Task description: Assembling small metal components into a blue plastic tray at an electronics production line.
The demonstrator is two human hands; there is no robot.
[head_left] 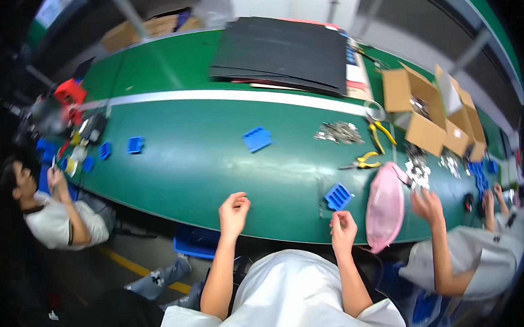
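My left hand (234, 215) is over the near edge of the green table (184, 168), fingers curled in toward the thumb. Anything between them is too small to make out. My right hand (343, 229) is pinched in the same way, just below a blue slotted block (338, 196) near the front edge; whether it holds a small piece cannot be seen. A second blue block (257, 139) lies farther off in the middle. To the right are a heap of small metal parts (339, 133), yellow-handled pliers (364, 161) and another yellow-handled pair (379, 133).
A pink pouch (385, 207) lies right of my right hand. Cardboard boxes (426, 130) stand at the far right, black sheets (282, 54) at the back. Co-workers sit on both sides; one's hand (428, 206) reaches beside the pouch. Small blue bins (135, 145) lie left.
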